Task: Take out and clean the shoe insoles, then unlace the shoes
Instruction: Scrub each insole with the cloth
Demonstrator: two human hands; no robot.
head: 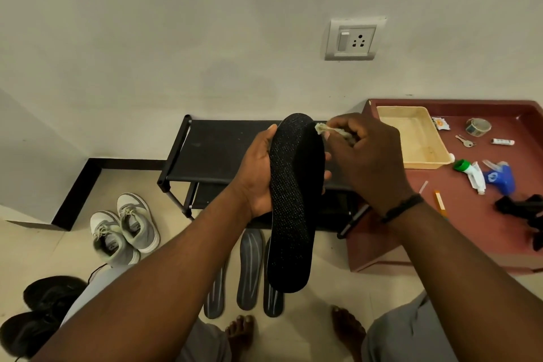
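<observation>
Cleaning is in hand: the left hand [258,173] grasps the black insole [295,200] upright above the rack [223,150], while the right hand [364,156] pinches a cloth [323,129] against its toe edge. Next, judging by this, wipe downward, then unlace the shoes [123,229] left of the rack.

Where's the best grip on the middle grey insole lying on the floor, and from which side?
Take the middle grey insole at its near rounded end, coming from above on the person's side. It lies flat on the floor with other insoles close on both sides, so the long edges look crowded; the near end is free. Probably pinch and lift that end.
</observation>
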